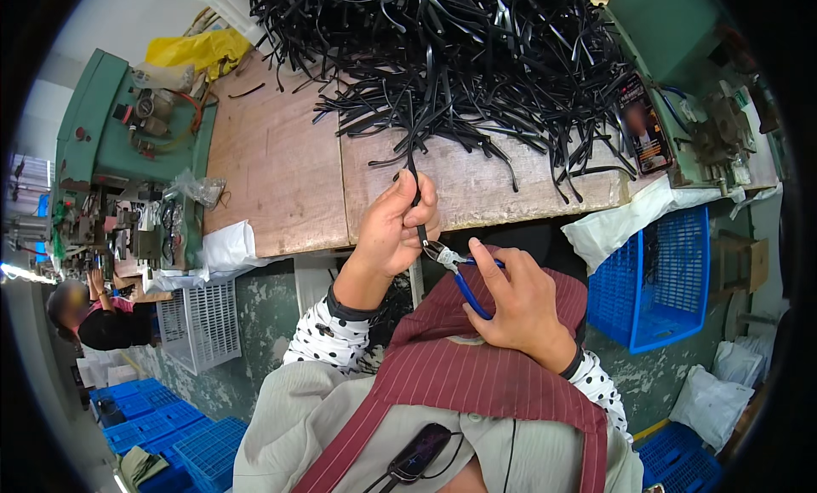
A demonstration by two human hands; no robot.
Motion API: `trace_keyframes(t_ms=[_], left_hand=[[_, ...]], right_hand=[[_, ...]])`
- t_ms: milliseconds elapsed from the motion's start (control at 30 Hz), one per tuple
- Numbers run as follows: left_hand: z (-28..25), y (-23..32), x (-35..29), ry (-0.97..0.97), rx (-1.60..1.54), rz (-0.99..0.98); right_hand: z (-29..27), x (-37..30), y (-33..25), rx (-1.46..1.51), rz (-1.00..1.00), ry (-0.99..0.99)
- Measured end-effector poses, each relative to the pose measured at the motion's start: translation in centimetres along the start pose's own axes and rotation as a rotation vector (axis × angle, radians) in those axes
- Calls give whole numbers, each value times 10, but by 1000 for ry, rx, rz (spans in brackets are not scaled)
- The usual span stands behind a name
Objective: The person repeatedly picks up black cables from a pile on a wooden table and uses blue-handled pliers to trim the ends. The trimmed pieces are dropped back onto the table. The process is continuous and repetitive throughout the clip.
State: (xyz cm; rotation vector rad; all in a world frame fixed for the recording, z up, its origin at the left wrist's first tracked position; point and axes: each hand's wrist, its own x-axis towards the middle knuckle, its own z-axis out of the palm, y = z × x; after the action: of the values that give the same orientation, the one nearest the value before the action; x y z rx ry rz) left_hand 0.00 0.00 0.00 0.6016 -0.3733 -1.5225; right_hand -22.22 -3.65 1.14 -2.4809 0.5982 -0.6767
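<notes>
Between the thumb and fingers of my left hand [396, 225] is a slim black eyeglass temple [412, 165], held upright near the table's front edge. My right hand [528, 301] grips cutting pliers [464, 280] with blue handles, which are spread apart. The pliers' metal jaws meet the lower end of the temple, just below my left fingers. Whether the jaws are closed on it is too small to tell. Beyond my hands, a big heap of black eyeglass temples [477, 59] covers the far part of the table.
The wooden table [281, 169] has green machines on its left [119, 135] and right [681, 33]. A blue crate [651, 280] stands below on the right, a white crate [200, 323] on the left. More blue crates [162, 425] sit lower left, near another person [106, 318].
</notes>
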Motion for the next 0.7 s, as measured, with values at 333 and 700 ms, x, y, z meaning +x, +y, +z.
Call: trace_keyframes(t_ms=[333,700], left_hand=[[12,-11,-5,145,123,260],[16,-55,-9,317,709,1029]], right_hand=[[3,-1,3,76,18,-2],[3,-3,3,401,207,-154]])
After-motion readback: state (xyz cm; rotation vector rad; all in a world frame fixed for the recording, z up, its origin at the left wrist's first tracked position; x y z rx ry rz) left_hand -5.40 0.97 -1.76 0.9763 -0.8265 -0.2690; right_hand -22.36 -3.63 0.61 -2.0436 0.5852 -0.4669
